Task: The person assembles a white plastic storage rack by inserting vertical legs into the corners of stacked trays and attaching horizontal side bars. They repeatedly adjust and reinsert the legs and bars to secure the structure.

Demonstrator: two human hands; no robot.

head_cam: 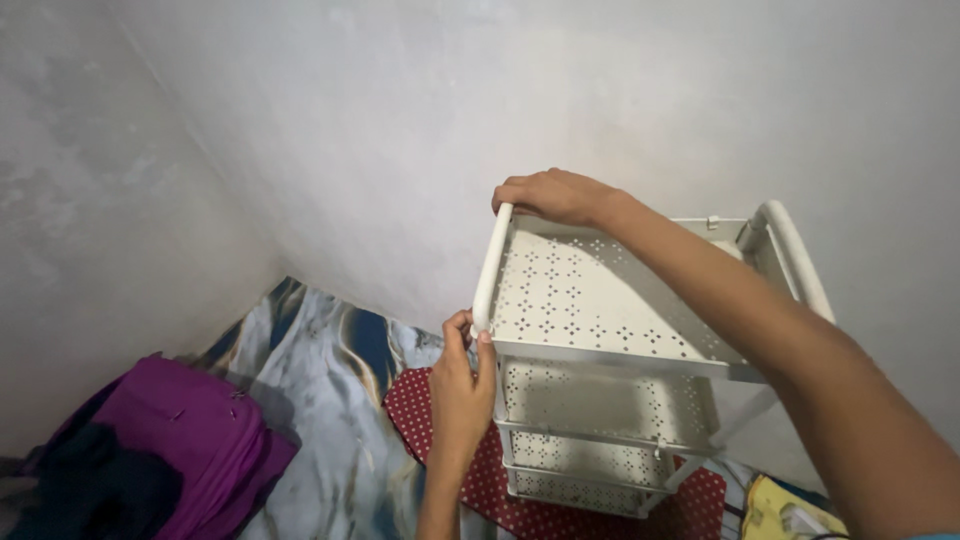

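A white metal rack with several perforated shelves stands against the wall. A rounded white handle bar runs along its left top edge, and another along the right. My left hand grips the near end of the left bar at the rack's front corner. My right hand reaches across the top shelf and closes over the far end of the same bar. My right forearm crosses over the top shelf and hides part of it.
The rack stands on a red mat with white dots. A blue and white marbled floor covering lies beneath. A purple bag sits at lower left, a yellow object at lower right. Grey walls meet in a corner.
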